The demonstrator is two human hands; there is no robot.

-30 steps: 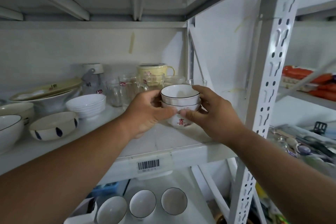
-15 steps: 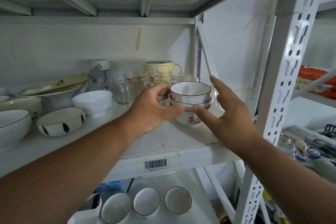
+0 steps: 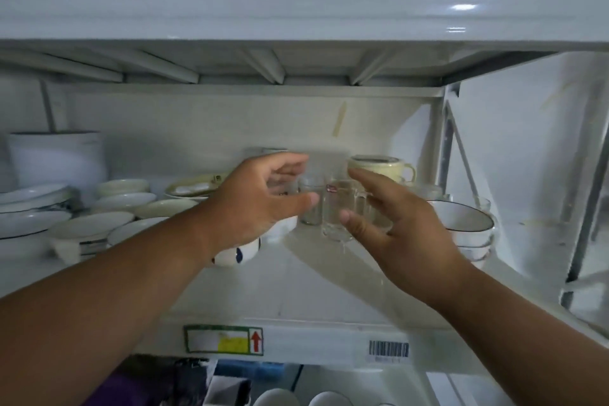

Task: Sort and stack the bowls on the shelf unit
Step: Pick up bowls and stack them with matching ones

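I see my left hand [image 3: 260,199] and right hand [image 3: 392,224], fingers spread wide and holding nothing, flanking a clear glass mug [image 3: 339,211] beside the stacked black-rimmed bowls [image 3: 461,224].

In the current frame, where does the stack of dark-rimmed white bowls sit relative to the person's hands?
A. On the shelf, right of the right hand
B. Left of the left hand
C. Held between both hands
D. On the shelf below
A: the stack of dark-rimmed bowls rests on the shelf, right of the right hand; neither that hand nor the left hand holds it.
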